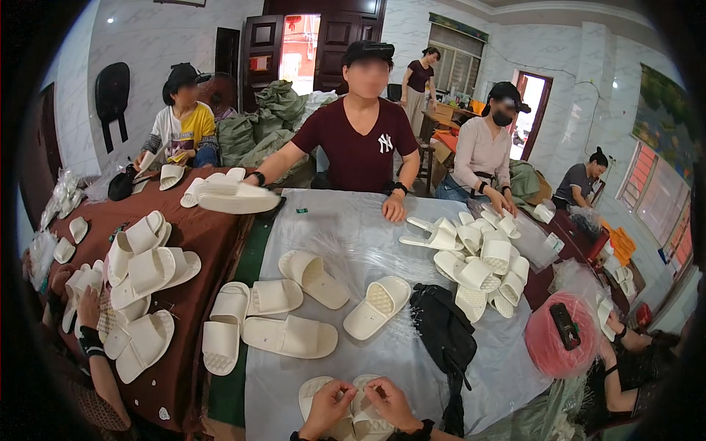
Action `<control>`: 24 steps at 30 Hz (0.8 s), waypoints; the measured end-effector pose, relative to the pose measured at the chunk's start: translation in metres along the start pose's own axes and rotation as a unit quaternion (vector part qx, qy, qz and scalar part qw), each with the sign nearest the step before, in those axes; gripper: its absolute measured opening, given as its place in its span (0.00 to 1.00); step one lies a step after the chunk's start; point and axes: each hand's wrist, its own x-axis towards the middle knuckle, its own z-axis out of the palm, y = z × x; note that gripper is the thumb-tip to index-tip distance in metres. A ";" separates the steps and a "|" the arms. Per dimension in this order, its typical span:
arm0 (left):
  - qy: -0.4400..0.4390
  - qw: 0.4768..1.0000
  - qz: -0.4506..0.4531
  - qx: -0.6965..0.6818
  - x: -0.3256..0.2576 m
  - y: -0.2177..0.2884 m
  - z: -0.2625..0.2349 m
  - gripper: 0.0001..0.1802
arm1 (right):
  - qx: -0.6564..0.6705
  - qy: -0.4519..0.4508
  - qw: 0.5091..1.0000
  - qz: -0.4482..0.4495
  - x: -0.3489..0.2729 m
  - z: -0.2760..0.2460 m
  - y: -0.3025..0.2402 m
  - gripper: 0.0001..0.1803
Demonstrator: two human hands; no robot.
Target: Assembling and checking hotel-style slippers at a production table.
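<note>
At the near edge of the table, my left hand (328,409) is closed in a pinch above a pair of cream slippers (371,425). Close beside it, my right hand (391,404) is also pinched, fingertips facing the left ones across a small gap. Whatever is between the fingers, if anything, is too small to make out. Both hands partly cover the slippers. Beyond them lie several loose slippers, among them one with its textured sole pad showing (376,307) and one lying lengthwise (290,336).
A black bag (443,331) lies right of my hands, near a heap of slippers (494,261). A pink wrapped roll (562,334) sits at the right edge. Across the table a co-worker's hand (243,192) is at stacked slippers. More slippers (151,257) cover the brown cloth (187,353).
</note>
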 end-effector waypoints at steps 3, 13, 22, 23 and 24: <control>0.001 1.000 0.024 0.016 0.001 0.002 0.000 0.09 | 0.077 -0.002 0.997 0.001 -0.001 -0.002 0.010 0.07; -0.003 1.000 0.002 0.025 0.001 0.000 0.001 0.10 | 0.068 0.007 0.998 0.010 0.000 0.000 0.008 0.06; -0.001 1.000 -0.003 0.013 0.001 -0.001 0.002 0.10 | 0.070 -0.001 0.998 0.008 -0.001 -0.003 0.008 0.06; 0.002 1.000 0.004 0.017 0.001 -0.003 0.003 0.10 | 0.074 -0.005 0.997 0.020 -0.001 -0.003 0.007 0.07; 0.005 1.000 0.011 0.022 0.001 -0.004 0.003 0.10 | 0.074 -0.006 0.997 0.019 0.000 -0.003 0.006 0.07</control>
